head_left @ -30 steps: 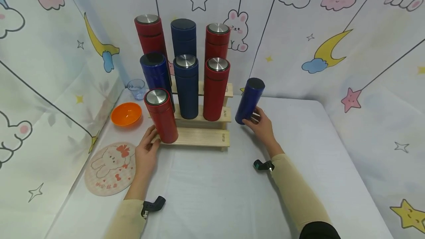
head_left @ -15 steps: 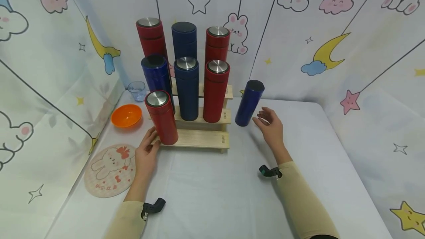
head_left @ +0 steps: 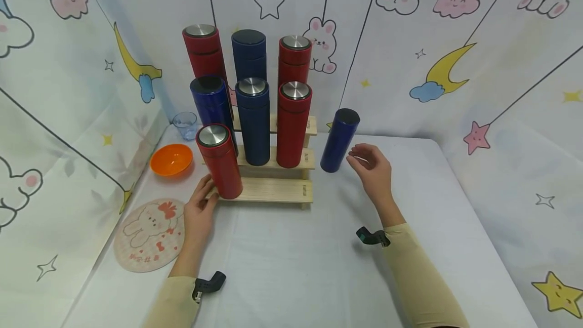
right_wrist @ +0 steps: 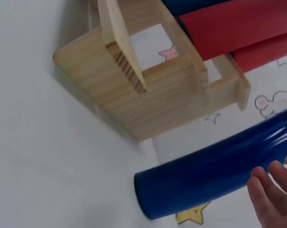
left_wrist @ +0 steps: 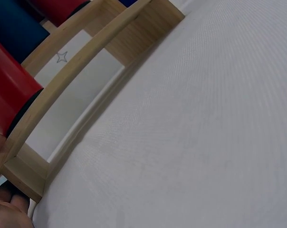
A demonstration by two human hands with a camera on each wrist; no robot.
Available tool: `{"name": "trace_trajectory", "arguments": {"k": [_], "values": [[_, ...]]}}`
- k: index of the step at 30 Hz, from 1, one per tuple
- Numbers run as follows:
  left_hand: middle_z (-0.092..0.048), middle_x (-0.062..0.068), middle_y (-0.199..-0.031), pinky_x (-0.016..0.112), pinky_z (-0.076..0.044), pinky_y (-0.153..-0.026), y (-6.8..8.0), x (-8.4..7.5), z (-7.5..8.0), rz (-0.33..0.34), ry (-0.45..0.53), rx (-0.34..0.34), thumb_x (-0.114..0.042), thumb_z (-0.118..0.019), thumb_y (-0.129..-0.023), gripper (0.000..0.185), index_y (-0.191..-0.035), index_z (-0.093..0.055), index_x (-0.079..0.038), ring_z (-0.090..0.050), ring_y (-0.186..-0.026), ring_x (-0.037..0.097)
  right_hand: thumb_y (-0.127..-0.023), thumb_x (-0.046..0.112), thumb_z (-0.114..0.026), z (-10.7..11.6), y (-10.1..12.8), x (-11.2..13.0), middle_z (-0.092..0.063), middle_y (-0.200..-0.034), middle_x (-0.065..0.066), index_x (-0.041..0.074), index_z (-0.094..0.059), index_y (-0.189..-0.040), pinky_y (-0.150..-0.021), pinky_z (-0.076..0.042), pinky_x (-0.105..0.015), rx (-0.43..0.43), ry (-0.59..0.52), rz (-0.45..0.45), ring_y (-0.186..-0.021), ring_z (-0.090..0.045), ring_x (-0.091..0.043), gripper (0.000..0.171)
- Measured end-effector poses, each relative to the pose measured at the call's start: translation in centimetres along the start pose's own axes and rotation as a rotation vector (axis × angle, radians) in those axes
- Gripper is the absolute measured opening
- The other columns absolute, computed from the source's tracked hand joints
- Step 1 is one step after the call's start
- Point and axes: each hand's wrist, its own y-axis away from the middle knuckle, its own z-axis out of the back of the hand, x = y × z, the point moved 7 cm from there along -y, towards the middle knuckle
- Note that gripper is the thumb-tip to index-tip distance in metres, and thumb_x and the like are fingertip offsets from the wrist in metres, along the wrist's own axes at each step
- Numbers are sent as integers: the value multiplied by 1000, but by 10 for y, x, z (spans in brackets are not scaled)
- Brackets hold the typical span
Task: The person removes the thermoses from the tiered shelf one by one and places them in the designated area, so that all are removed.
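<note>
A three-step wooden stand [head_left: 273, 190] holds several red and blue thermos bottles. My left hand [head_left: 199, 211] grips the left end of its bottom step, beside a red thermos [head_left: 222, 166]. In the left wrist view, the fingers [left_wrist: 10, 216] lie about the stand's end post [left_wrist: 24, 175]. To the right of the stand, a dark blue thermos [head_left: 339, 140] stands on the table on its own. My right hand [head_left: 373, 171] is just right of that bottle, fingers loosely bent, holding nothing. The right wrist view shows its fingertips [right_wrist: 260, 173] close to the blue thermos [right_wrist: 215, 166].
An orange bowl [head_left: 171, 160] and a clear blue cup [head_left: 185, 124] sit left of the stand. A round mat [head_left: 149, 237] with a rabbit print lies at the left. White cloth covers the table [head_left: 291, 267], and a printed curtain [head_left: 401, 54] hangs behind and at both sides.
My right hand has let go of the blue thermos and drawn back slightly to the right. The bottle stays standing. My left hand has kept its place at the stand.
</note>
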Motion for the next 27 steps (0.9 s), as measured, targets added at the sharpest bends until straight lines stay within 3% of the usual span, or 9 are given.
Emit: {"name": "trace_trajectory", "arguments": {"k": [4, 10, 18, 27], "values": [[-54, -11, -161, 15, -44, -107, -3, -1, 1, -7, -4, 1, -11, -64, -110, 40, -150, -67, -10, -46, -151, 13, -94, -12, -76, -5, -6, 0, -65, -125, -38, -17, -62, -131, -102, -58, -39, 27, -17, 39, -116, -66, -52, 40], [-53, -11, -162, 15, -44, -106, -3, 1, 1, -1, -12, 3, -12, -63, -111, 40, -151, -66, -10, -45, -152, 14, -95, -9, -78, -16, -10, 20, -67, -129, -28, -10, -64, -136, -106, -54, -52, 100, 2, 101, -120, -68, -38, 43], [-52, -14, -161, 15, -44, -106, -3, 2, -1, -3, -4, 13, -16, -63, -111, 40, -151, -67, -17, -44, -151, 10, -96, -7, -78, -32, -16, 33, -68, -133, -22, -4, -64, -139, -109, -52, -49, 170, -3, 114, -124, -67, -38, 46], [-52, -16, -161, 15, -45, -105, -2, 4, 1, -2, -12, 7, -15, -63, -111, 40, -151, -67, -14, -44, -151, 8, -96, -4, -78, -51, -22, 41, -68, -136, -20, -3, -62, -143, -110, -52, -44, 222, 5, 124, -127, -66, -36, 50]]}}
